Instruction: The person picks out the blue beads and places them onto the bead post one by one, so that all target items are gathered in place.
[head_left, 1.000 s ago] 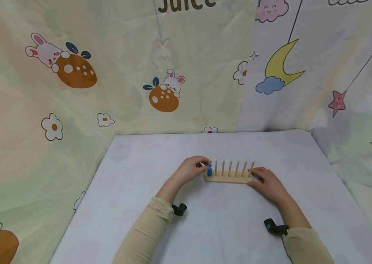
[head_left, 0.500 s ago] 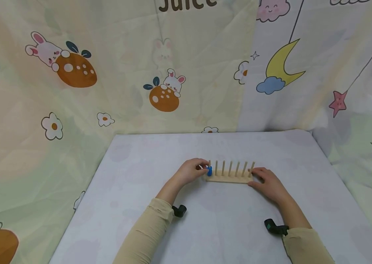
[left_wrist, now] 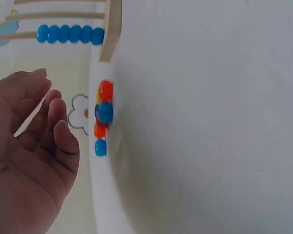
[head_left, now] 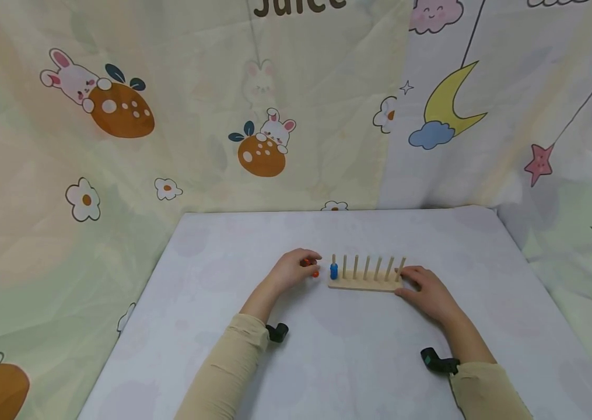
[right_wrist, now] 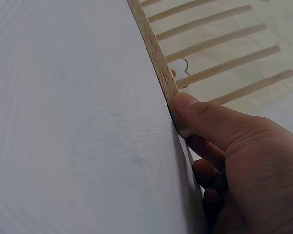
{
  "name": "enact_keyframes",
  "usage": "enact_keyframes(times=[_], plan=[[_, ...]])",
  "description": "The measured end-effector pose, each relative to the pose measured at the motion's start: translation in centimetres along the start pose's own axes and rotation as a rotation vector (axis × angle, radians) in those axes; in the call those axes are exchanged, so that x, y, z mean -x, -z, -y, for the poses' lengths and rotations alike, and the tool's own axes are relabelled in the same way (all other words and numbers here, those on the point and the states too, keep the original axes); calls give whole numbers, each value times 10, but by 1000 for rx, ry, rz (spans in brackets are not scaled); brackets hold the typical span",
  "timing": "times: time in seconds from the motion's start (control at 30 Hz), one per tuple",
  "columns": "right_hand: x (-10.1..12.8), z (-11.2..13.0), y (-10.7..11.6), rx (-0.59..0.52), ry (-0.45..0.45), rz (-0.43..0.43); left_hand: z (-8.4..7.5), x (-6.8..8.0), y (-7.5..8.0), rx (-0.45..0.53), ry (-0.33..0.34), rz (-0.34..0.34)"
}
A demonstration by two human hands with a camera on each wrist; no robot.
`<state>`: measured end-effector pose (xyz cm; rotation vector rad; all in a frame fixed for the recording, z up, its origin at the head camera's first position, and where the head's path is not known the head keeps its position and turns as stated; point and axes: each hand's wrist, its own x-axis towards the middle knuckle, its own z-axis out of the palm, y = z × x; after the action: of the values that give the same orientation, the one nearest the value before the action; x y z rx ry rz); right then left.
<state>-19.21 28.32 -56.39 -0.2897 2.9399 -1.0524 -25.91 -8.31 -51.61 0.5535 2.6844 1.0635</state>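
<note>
A wooden peg rack (head_left: 364,285) stands on the table with a row of upright pegs. Its leftmost peg carries a stack of several blue beads (left_wrist: 71,34), and the bare peg tip shows above them. Left of the rack, my left hand (head_left: 289,270) has its fingers loosely bent with nothing between them. Past its fingertips in the left wrist view lies a small group of loose beads, including a blue bead (left_wrist: 105,113) and a red-orange bead (left_wrist: 106,90). My right hand (right_wrist: 254,146) grips the rack's right end, thumb on the base's front edge; its other fingers are partly hidden.
A white cloth covers the table (head_left: 358,356). Behind it hangs a printed curtain (head_left: 316,116) close to the table's back edge. Black wrist cameras (head_left: 277,333) sit at both sleeve cuffs.
My left hand slid a blue bead down the leftmost peg, let it go and moved left to the loose beads. The right hand keeps its grip on the rack.
</note>
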Motion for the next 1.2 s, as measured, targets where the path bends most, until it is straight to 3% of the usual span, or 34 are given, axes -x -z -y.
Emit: enact_keyframes(times=[0.13,0.47,0.93,1.2], plan=[[0,1,0,-6,0,-1,13,-1,6,-29,38,-20],[-1,0,0,0,-5,1,33,-4,18,12,156,-50],[-2,1,0,2,-27,10,45,-13,16,-25,194,-19],[-2,0,-1,6,-22,9,44,-17,16,-74,170,-5]])
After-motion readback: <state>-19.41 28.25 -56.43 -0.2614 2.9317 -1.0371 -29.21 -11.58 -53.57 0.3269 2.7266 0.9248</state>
